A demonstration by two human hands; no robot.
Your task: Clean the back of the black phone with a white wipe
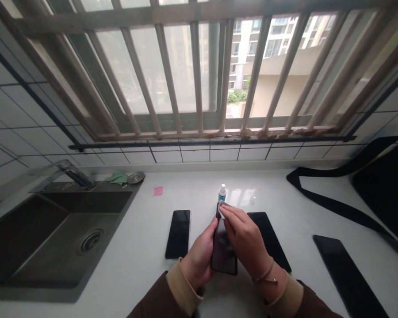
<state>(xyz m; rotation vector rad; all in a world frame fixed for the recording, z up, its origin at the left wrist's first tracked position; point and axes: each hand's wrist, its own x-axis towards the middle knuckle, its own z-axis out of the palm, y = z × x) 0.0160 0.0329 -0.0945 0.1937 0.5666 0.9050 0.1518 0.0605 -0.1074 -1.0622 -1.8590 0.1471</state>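
Note:
My left hand [199, 256] grips a black phone [223, 254] by its left edge, holding it above the white counter [142, 265]. My right hand [247, 240] lies over the phone's screen and presses a small white cloth [221, 208] against its top end. A small white bottle with a blue band [222, 192] stands on the counter just beyond the phone.
Three other black phones lie flat: one to the left [178, 233], one under my right wrist [270, 238], one at the far right [346, 274]. A dark sink [53, 238] with a tap [74, 173] is at left. A black bag with strap [384, 190] sits at right. A pink note [158, 191] lies near the sink.

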